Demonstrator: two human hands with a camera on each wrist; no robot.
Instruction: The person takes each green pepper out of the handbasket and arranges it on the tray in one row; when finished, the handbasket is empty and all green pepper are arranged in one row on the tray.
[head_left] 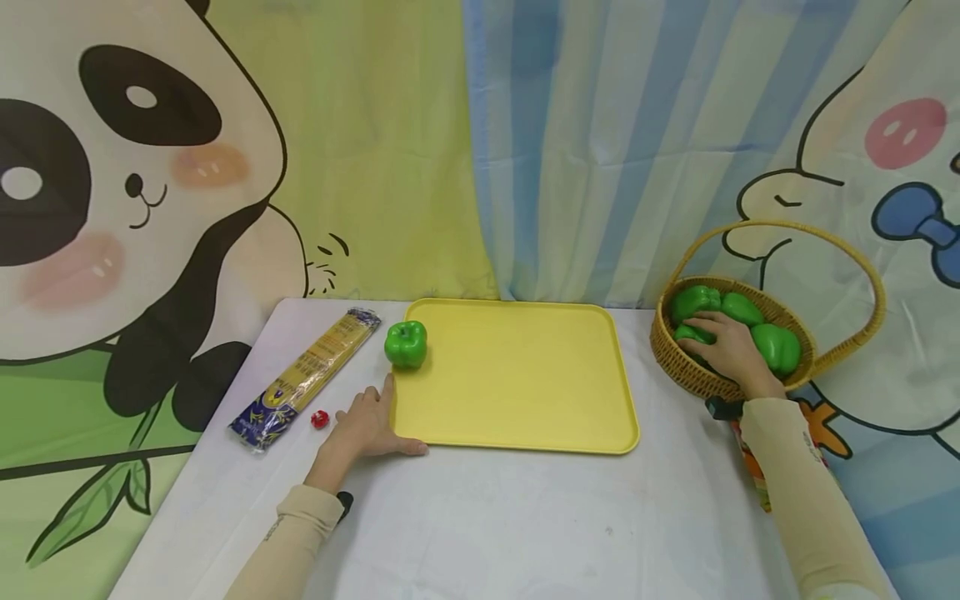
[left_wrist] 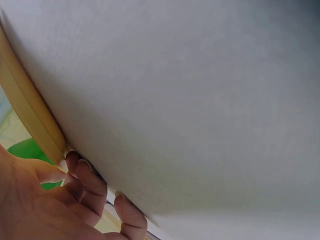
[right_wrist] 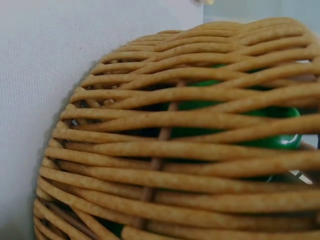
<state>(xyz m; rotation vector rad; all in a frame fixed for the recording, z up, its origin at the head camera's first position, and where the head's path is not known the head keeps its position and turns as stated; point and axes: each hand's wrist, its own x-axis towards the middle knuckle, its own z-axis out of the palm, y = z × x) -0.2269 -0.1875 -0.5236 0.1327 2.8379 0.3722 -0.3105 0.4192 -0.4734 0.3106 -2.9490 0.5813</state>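
A yellow rectangular tray [head_left: 517, 375] lies flat on the table. My left hand [head_left: 371, 425] rests at its near left corner, thumb along the front edge and index finger against the left side. A green bell pepper [head_left: 406, 344] sits at the tray's left edge, just beyond those fingers. On the right, my right hand [head_left: 723, 346] reaches into a wicker basket [head_left: 686, 375], fingers bent over a green bell pepper [head_left: 692, 334]. Several other green bell peppers [head_left: 777, 348] lie around it. In the right wrist view the basket's woven wall [right_wrist: 200, 150] hides most of that hand.
Left of the tray lies a long pack of dry noodles [head_left: 307, 379], with a small red item [head_left: 320, 419] beside it. A colourful packet [head_left: 753, 475] shows partly under my right forearm. The basket's tall handle [head_left: 862, 267] arches over its right side. Printed curtains hang behind the table.
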